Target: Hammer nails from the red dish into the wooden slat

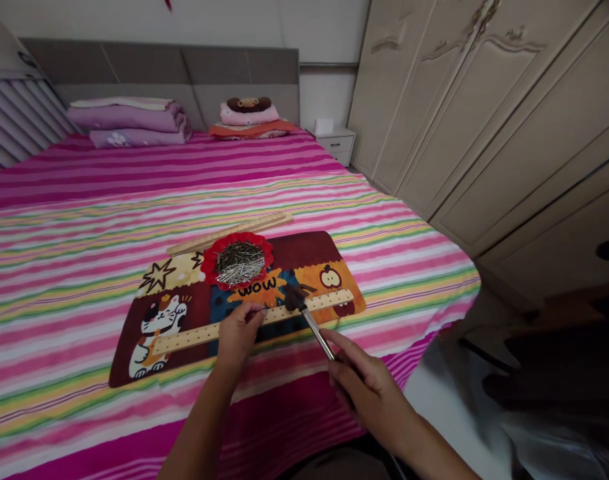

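Note:
A long wooden strip (199, 337) with rows of holes lies across a patterned mat (304, 252) on the bed. My left hand (240, 328) is over the strip's middle, thumb and forefinger pinched together; what they hold is too small to make out, perhaps a nail. In my right hand (367, 380) is a hammer (315, 330) with a metal shaft. Its dark head is above the strip, a little right of my left fingers. Behind the strip, a red scalloped dish (210, 272) holds a heap of nails (239, 263).
More wooden strips (229, 231) lie behind the dish. Folded purple bedding (129, 121) and a pink and orange pile (249, 119) rest near the headboard (214, 67). A nightstand (338, 143) and a tall wardrobe (434, 100) stand on the right.

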The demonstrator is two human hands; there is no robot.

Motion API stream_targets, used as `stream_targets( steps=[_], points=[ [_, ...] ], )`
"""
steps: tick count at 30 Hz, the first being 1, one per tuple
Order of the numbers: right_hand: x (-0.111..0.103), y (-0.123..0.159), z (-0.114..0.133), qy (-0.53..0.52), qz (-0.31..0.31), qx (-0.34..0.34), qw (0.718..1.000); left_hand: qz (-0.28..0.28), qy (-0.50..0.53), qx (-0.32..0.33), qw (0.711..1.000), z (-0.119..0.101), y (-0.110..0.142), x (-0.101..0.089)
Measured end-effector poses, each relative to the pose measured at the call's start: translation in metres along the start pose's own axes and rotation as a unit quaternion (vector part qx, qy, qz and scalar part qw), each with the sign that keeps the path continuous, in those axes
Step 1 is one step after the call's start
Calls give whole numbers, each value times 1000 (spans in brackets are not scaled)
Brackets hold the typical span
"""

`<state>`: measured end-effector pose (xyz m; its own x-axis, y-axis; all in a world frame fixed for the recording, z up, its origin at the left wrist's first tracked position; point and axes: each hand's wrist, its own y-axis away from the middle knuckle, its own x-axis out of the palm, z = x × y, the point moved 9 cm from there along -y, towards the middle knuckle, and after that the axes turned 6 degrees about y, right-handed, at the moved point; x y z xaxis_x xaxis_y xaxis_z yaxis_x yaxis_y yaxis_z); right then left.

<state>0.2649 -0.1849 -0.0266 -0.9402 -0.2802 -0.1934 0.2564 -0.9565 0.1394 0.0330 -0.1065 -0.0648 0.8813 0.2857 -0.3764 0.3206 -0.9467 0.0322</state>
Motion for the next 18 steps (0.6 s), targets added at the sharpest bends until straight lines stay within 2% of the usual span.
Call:
stream_targets(
  steps=[4,11,14,18],
  points=[
    [18,-15,15,29,35,-37,998,-5,4,-3,1000,1,0,0],
    [41,-35,24,50,76,-53,994,1,-13,0,1000,1,0,-1],
    [40,-34,22,50,73,-43,995,3,-16,-7,1000,3,-1,0],
    [31,-19,20,14,59,-33,998,7,0,-23,1000,6,-1,1]
  ],
)
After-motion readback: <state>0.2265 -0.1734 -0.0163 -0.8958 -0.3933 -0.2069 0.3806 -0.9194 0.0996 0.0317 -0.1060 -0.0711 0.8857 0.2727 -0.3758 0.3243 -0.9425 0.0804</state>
